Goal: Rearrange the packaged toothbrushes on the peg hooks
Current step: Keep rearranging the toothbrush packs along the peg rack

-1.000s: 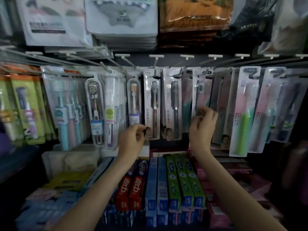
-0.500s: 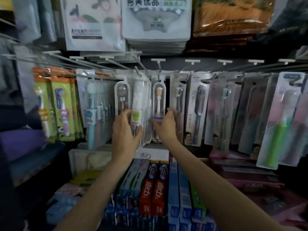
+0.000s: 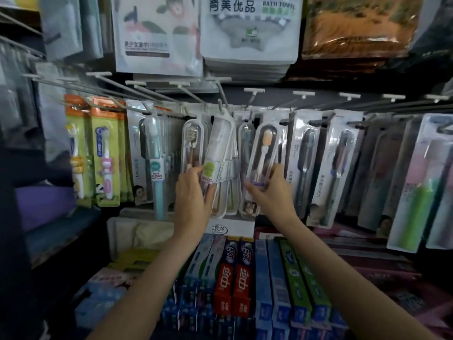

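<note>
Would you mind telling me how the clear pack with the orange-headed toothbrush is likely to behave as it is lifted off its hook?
The clear toothbrush pack, held low by the right hand, already hangs tilted, so it will probably swing freely. Its moulded shell looks stiff, unlikely to flop. The glossy plastic may be slippery, and it seems light.

**Bare Arms, Nothing Worn**

Two forearms entered from the bottom edge, both bare to the frame's limit, with no sleeve or cuff showing. The left hand [image 3: 193, 192] and right hand [image 3: 272, 192] carried no glove, ring, watch or band. The fingers [image 3: 278, 171] were slim, with short, plain nails where any showed.
</note>
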Tool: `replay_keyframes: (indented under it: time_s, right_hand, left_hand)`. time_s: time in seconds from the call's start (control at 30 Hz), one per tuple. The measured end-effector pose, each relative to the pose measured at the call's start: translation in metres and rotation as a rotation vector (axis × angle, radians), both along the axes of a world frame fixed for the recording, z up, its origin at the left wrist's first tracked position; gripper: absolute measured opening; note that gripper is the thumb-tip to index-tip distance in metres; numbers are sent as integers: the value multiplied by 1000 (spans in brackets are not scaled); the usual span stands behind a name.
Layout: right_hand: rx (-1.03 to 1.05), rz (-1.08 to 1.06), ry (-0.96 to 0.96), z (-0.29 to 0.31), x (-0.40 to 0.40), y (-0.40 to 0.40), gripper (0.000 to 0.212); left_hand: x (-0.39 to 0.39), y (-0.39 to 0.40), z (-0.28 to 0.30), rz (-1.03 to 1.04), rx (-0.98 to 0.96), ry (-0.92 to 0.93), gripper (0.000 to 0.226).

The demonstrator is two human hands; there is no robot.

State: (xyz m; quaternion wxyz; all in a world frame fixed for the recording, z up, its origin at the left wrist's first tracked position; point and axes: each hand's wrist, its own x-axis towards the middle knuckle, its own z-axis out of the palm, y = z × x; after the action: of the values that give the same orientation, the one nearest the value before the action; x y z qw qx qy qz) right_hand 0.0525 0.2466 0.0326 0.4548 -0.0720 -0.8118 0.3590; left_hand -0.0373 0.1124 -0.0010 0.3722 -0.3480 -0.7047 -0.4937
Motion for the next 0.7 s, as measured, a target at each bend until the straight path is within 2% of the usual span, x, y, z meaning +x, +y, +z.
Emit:
replay_keyframes:
  time_s: [0.07, 0.2, 0.27, 0.33, 0.43, 0.57, 0.7]
  right_hand:
    - [107, 27, -18, -14, 17, -1, 36]
    - [364, 7, -123, -16, 30, -3, 68]
    - [440, 48, -105, -10, 31, -11, 79]
    - [500, 103, -59, -5, 28, -21, 79]
    - [563, 161, -24, -2, 16, -38, 74]
    - [456, 245, -13, -3, -3, -62, 73]
    - [308, 267, 24, -6, -14, -69, 72]
  left_hand:
    - [1, 1, 2, -31, -6, -28, 39]
    - [6, -15, 7, -51, -28, -23, 40]
    - [6, -33, 8, 23, -9, 23, 38]
    - [3, -52, 7, 131, 74, 34, 34]
    - [-6, -74, 3, 233, 160, -90, 39]
    - [-31, -89, -7, 85, 82, -318, 54]
    - [-37, -90, -9, 118, -72, -333, 35]
